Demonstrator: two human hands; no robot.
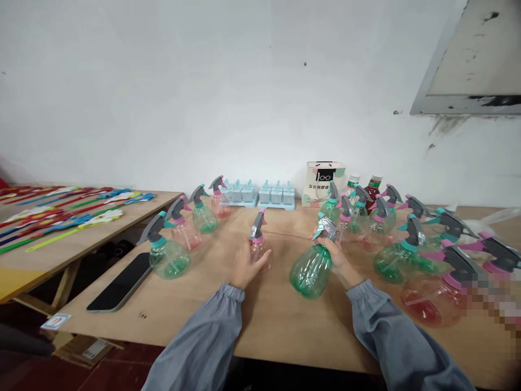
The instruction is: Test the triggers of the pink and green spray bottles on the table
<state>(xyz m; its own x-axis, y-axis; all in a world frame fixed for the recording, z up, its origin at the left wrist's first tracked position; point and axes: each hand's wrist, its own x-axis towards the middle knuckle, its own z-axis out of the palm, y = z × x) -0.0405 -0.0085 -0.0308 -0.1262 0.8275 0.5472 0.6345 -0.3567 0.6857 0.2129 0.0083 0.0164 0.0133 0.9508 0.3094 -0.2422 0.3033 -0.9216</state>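
My left hand [244, 266] is around the lower body of a pink spray bottle [261, 251], its thumb across the front. That bottle stands upright on the table, with a grey and pink trigger head. In my right hand [336, 258] a green spray bottle [311, 271] is gripped by the neck. It is tilted, its base toward me and its grey and turquoise head pointing away. Part of its trigger is hidden by my fingers. On the left stand another green spray bottle [170, 259] and a pink spray bottle [186, 233], with two more behind them.
Several pink and green spray bottles [393, 262] crowd the right side. A phone [120, 285] lies at the left edge. Ice-pop moulds [277, 195], a paper bag [315, 193] and red bottles [372, 193] stand by the wall. A second table [52, 255] holds colourful sticks.
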